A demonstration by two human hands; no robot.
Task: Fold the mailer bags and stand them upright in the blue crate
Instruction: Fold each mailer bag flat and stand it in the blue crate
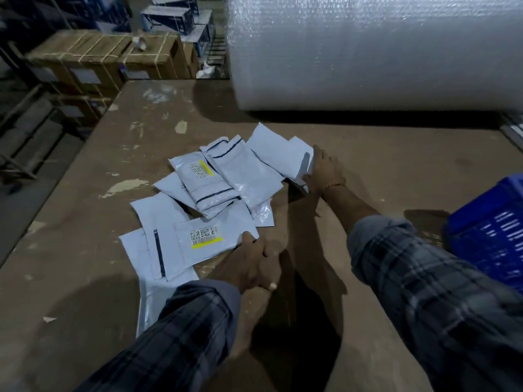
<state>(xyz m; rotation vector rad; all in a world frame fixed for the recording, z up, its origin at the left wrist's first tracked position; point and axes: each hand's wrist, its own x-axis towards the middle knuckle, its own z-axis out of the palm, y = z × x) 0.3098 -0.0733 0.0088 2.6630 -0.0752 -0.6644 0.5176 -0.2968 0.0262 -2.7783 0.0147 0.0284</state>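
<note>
The right hand (322, 172) pinches the far white mailer (285, 157), probably to lift it for folding. The left hand (256, 263) curls on the near labelled mailer (210, 241), holding it still. The blue crate (492, 230) waits at the right on the table (85, 264).

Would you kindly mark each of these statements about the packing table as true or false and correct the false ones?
1. The left hand grips the corner of a mailer bag with a yellow-striped barcode label. True.
2. The blue crate stands to the person's left. False: it stands at the right edge of the view.
3. The right hand holds the white bag at the far right of the pile. True.
4. The bubble wrap roll lies on the floor. False: it rests on the table, beyond the bags.
5. Folded bags already stand in the crate. False: its inside is not visible.
</note>
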